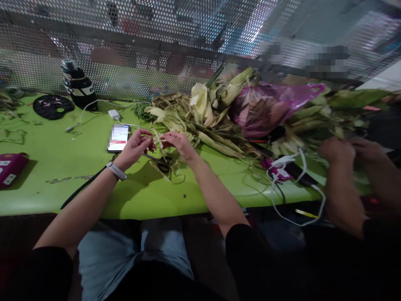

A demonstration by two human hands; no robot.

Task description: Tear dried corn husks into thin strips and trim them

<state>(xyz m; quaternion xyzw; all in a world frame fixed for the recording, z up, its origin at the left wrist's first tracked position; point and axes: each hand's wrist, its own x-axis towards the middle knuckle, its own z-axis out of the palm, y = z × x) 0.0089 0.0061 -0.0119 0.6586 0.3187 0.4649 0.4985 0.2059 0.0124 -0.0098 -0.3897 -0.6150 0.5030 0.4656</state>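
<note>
In the head view my left hand (pixel 138 145) and my right hand (pixel 179 143) meet over the green table, fingertips pinched. A thin, pale strip of corn husk (pixel 158 142) runs between them, and both hands appear closed on it; the exact grip is small and partly hidden. Under the hands lie scissors (pixel 164 164) with dark handles, among loose husk shreds (pixel 176 177). Just left of my left hand is a phone (pixel 118 138) with a lit screen. Beyond my right hand spreads a pile of dried corn husks (pixel 200 115).
A pink plastic bag (pixel 266 106) rests on the pile. A dark bottle (pixel 79 85), black openwork disc (pixel 53 106), white charger (pixel 114 115) and magenta box (pixel 11 169) stand leftward. At right, another person's hands (pixel 340 152) work near cables (pixel 302 167). Perforated metal (pixel 125 54) closes the back.
</note>
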